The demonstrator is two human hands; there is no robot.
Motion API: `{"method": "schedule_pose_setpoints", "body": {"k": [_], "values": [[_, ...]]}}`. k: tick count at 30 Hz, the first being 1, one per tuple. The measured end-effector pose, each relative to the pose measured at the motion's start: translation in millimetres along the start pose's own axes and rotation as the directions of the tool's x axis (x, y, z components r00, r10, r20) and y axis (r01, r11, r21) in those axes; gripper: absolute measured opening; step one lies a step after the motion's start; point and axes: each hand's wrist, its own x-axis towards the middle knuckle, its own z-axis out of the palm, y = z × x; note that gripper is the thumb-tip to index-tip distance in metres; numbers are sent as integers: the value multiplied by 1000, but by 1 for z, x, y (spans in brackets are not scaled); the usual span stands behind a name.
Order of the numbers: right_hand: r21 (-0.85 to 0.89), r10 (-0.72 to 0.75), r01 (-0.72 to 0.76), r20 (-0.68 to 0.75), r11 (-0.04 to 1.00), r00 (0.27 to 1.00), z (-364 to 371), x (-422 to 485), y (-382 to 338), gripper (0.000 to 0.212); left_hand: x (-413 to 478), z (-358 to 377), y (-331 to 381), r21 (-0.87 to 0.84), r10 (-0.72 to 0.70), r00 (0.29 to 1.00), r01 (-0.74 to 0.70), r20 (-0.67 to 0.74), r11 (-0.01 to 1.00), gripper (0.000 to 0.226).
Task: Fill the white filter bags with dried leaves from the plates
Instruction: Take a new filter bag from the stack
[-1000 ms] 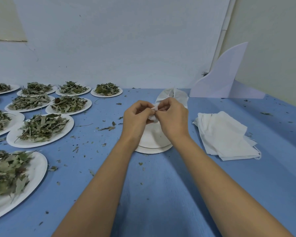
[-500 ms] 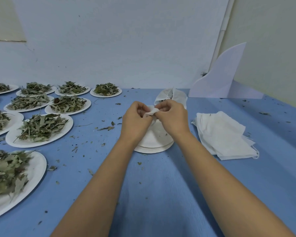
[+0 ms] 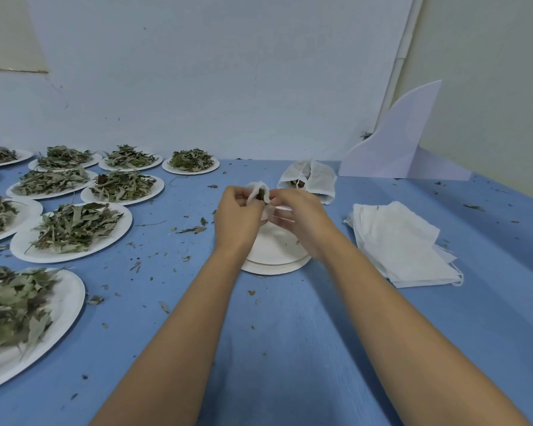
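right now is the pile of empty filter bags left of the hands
No, the pile of empty filter bags lies to the right of the right hand.

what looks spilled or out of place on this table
Loose leaf bits are strewn over the blue table, thickest between the leaf plates and the empty plate stack. The pile of unfilled bags lies fanned askew. The held filter bag looks intact.

filter bag [image 3: 266, 208]: white, mouth open (leaves [image 3: 260, 194] inside) | empty bags [image 3: 403, 244]: stacked right | leaf plates [image 3: 121, 232]: left
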Motion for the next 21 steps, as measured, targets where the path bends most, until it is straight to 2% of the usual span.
{"method": "schedule_pose_setpoints", "body": {"k": [3,5,7,10,13,16,21], "values": [[143,35,-46,75,989,997,-3,0,-2,18,5,-6,3,-115,-128,991,132,42,984,10],[135,35,-47,87,990,996,-6,0,-1,16,6,-11,7,-263,-184,977,206,106,942,12],[87,18,-26,96,996,995,-8,0,0,14,6,-16,9,-336,-196,966,243,168,910,14],[2,1,-1,98,1000,995,-9,-1,1,12,7,-20,10,-343,-194,955,263,223,902,19],[24,-6,5,45,1000,999,-9,0,0,11,8,-26,12,-341,-181,941,277,286,898,24],[36,-7,5,32,999,999,-11,-1,-3,11,9,-31,11,-262,-146,927,245,346,934,19],[-16,-6,7,56,1000,998,-9,-2,-5,6,8,-32,8,-158,-136,932,199,336,967,10]]}}
